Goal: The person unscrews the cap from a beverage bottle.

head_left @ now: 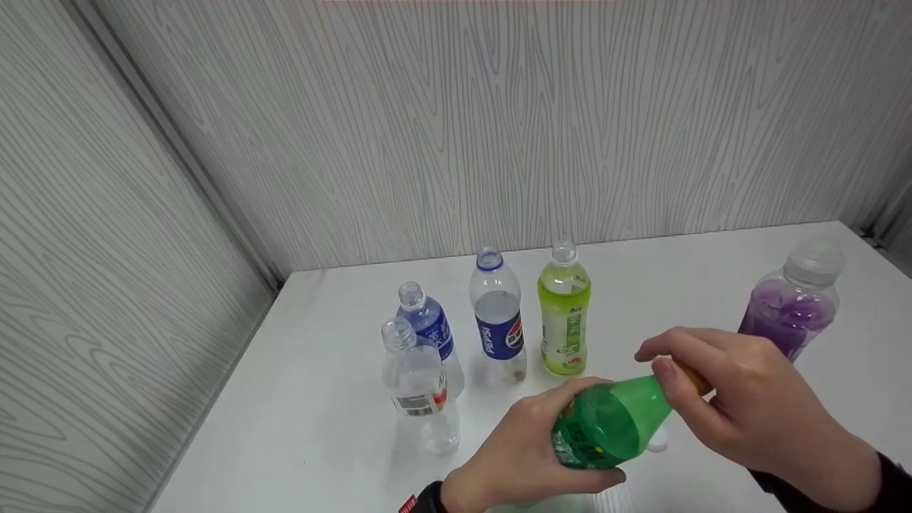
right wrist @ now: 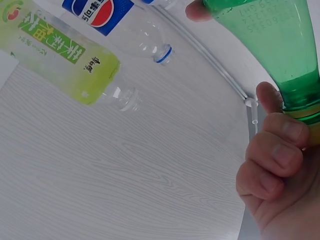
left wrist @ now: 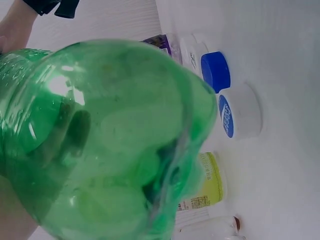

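A green plastic bottle point(head_left: 613, 420) is tilted over the table, its neck pointing to the right. My left hand point(head_left: 513, 449) grips it round the labelled body, thumb and fingers on opposite sides. The right hand point(head_left: 755, 399) pinches the yellow-orange cap point(head_left: 697, 379) at the neck; the right wrist view shows its curled fingers point(right wrist: 272, 155) beside the yellow ring. The bottle's clear green base point(left wrist: 115, 140) fills much of the left wrist view. Below the bottle lie a white cap point(left wrist: 242, 112) with a blue top and a blue cap point(left wrist: 216, 71).
Uncapped bottles stand on the white table point(head_left: 306, 427): a clear one point(head_left: 417, 377), a blue-labelled one point(head_left: 431, 324), a Pepsi bottle point(head_left: 499, 320) and a yellow-green drink point(head_left: 565, 313). Behind my right hand is a purple-filled bottle point(head_left: 791, 313). A wood-grain panel point(head_left: 456, 128) rises behind the table.
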{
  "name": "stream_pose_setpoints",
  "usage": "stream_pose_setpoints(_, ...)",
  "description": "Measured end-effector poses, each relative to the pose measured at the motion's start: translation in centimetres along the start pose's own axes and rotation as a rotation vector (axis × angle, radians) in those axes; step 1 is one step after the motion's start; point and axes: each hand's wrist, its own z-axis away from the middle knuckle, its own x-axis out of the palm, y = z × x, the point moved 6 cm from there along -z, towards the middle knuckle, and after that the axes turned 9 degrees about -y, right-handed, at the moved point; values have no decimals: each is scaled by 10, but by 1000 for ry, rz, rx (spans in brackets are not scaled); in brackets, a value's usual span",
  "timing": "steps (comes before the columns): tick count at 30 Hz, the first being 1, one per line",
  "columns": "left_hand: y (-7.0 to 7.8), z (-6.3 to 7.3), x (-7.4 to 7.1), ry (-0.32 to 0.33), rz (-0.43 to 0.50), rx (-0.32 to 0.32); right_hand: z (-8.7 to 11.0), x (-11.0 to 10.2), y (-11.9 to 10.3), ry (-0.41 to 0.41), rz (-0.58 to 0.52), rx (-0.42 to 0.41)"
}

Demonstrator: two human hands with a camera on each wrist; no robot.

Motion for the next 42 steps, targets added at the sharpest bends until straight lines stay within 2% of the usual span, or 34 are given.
stream_pose_setpoints(3, -1, 0, 0, 18, -10, -12, 1, -1, 1, -8, 35, 49)
stream_pose_setpoints(6, -1, 0, -2, 62, -49, -34, 1, -3, 5, -8, 67, 144)
stream_pose_setpoints(8, -1, 1, -2, 106, -99, -44, 2, -4, 7, -15, 81, 224)
stream_pose_setpoints(12, 0, 1, -3, 196, -234, -65, 1, -3, 10, -43, 92, 334)
stream_pose_setpoints(15, -1, 1, -3, 229, -312, -81, 0, 0, 10, -66, 93, 363)
stream_pose_setpoints(18, -1, 1, -3, 234, -346, -83, -2, 1, 9, -68, 98, 346)
stream_pose_setpoints(22, -1, 1, -3, 210, -309, -70, -3, 0, 6, -50, 93, 289)
stream_pose_setpoints(29, -3, 2, -6, 162, -160, -46, 1, -3, 8, 12, 33, 236)
stream_pose_setpoints(37, -4, 3, -10, 201, -146, -74, 2, -9, 15, 35, 50, 281)
stream_pose_setpoints(42, -1, 5, -15, 255, -108, -85, 4, -9, 22, -25, 78, 357)
